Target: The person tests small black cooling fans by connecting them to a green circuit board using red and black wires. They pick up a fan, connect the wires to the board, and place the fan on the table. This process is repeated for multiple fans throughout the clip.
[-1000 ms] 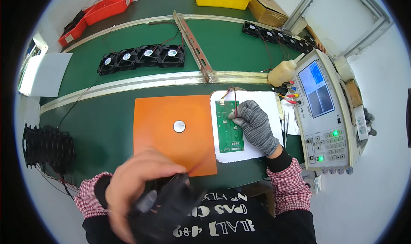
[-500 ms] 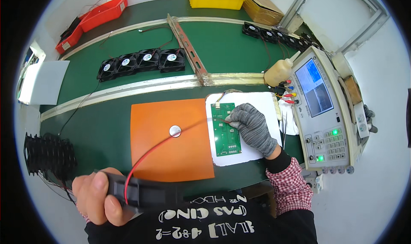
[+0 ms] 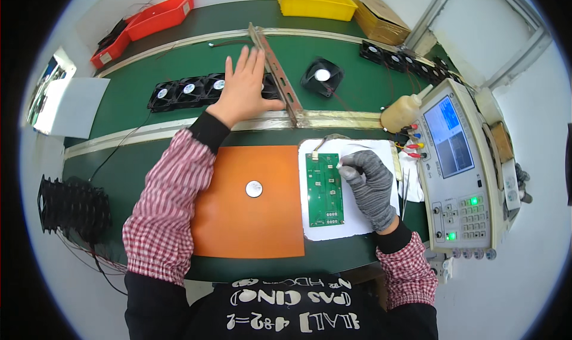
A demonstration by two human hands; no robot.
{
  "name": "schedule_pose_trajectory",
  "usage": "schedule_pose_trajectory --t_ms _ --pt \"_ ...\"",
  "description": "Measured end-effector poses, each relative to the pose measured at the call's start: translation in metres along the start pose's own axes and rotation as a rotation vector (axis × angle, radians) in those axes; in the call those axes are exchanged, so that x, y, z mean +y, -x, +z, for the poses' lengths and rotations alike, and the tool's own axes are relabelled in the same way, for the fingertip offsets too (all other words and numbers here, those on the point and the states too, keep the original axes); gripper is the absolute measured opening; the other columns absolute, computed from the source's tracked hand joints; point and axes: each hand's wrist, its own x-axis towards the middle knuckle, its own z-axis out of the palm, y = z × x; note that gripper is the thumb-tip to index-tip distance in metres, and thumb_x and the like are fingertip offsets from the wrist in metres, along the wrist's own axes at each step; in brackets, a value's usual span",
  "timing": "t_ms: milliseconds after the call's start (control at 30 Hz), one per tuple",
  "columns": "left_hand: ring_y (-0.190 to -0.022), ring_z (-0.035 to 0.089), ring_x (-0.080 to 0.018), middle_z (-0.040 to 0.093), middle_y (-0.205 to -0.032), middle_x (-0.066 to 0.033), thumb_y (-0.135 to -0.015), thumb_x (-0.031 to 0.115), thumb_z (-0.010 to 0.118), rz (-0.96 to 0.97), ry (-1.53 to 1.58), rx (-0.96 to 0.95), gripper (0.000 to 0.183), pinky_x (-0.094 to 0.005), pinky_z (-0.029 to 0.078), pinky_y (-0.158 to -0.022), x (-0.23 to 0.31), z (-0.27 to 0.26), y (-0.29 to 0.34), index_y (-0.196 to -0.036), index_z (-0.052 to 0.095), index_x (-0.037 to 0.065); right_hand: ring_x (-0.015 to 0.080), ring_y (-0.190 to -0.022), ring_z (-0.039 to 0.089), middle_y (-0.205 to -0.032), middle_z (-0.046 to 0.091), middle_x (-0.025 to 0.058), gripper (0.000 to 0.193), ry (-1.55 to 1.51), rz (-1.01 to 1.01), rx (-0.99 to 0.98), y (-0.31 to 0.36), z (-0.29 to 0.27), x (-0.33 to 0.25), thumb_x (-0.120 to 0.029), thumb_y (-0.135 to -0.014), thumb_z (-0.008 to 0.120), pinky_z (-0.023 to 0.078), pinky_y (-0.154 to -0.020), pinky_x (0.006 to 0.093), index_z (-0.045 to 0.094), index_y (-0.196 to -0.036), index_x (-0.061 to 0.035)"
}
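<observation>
My left hand (image 3: 243,91), bare, reaches out with its fingers spread above the far row of black fans (image 3: 189,94), close to the slotted metal rail (image 3: 274,69). It holds nothing and covers part of the row. Just right of the rail lies a single black fan (image 3: 322,76) with a pale round label and thin wires. My right hand (image 3: 369,188), in a grey glove, is closed in a pinch beside the upper right edge of a green circuit board (image 3: 325,191). What sits between those fingertips is too small to make out. The board rests on a white pad (image 3: 354,227).
An orange mat (image 3: 250,224) with a silver disc (image 3: 254,189) lies left of the pad. Stacked black fans (image 3: 74,206) stand at far left. To the right are a squeeze bottle (image 3: 402,112), tweezers (image 3: 406,188) and a tester with a screen (image 3: 450,137). Behind are red bins (image 3: 158,19) and a yellow bin (image 3: 316,3).
My left hand has let go of the fan and moved from the near left to the far row. A fan now lies right of the rail. The red wire has left my right hand.
</observation>
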Motion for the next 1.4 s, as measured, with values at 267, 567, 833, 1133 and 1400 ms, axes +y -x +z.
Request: schedule_pose_trajectory --t_ms 267,567,833,1133,1400 --pt "-0.11 0.051 -0.0327 0.054 -0.121 -0.0125 -0.058 0.022 0.078 0.524 0.637 -0.04 0.07 -0.0475 0.038 -0.095 0.071 -0.072 0.05 -0.124 0.055 0.01 0.037 -0.119 0.056 -0.138 0.049 0.0218 0.067 0.306 -0.549 -0.07 0.001 -0.003 -0.014 -0.006 -0.083 0.073 0.052 -0.094 0.0412 0.041 -0.142 -0.0115" --pt "-0.116 0.045 -0.0342 0.054 -0.118 -0.0117 -0.053 -0.002 0.07 0.026 0.08 0.447 0.071 -0.0418 0.036 -0.101 0.008 -0.134 0.102 -0.122 0.056 0.008 0.0297 -0.078 0.057 -0.086 0.054 0.0085 0.031 0.622 -0.42 0.006 -0.007 -0.009 -0.008 0.003 -0.072 0.065 0.047 -0.06 0.0372 0.067 -0.1 -0.0098" --pt "-0.109 0.048 -0.0323 0.054 -0.117 -0.012 -0.048 0.024 0.092 0.119 0.505 0.098 0.096 -0.0439 0.037 -0.095 0.05 -0.099 0.148 -0.132 0.05 0.006 0.0159 -0.078 0.065 -0.085 0.068 0.0075 0.011 -0.167 0.419 -0.168 0.002 -0.007 -0.001 -0.002 -0.082 0.071 0.052 -0.074 0.0284 0.071 -0.093 -0.0014" --pt "-0.108 0.043 -0.0327 0.05 -0.114 -0.0134 -0.057 0.054 0.085 0.177 0.531 -0.269 0.1 -0.0437 0.034 -0.096 0.059 -0.082 0.153 -0.135 0.048 0.006 0.0167 -0.077 0.063 -0.082 0.064 0.0074 0.014 -0.08 0.248 -0.207 0.004 0.001 0.006 0.0 -0.073 0.077 0.052 -0.073 0.0288 0.07 -0.085 -0.0005" --pt "-0.107 0.045 -0.033 0.051 -0.114 -0.0135 -0.059 0.049 0.086 0.182 0.522 -0.22 0.096 -0.0435 0.036 -0.095 0.059 -0.084 0.155 -0.134 0.048 0.004 0.0217 -0.081 0.061 -0.083 0.059 0.0083 0.015 -0.027 0.215 -0.266 0.001 -0.001 0.013 -0.003 -0.07 0.078 0.051 -0.075 0.0326 0.071 -0.083 -0.0019"
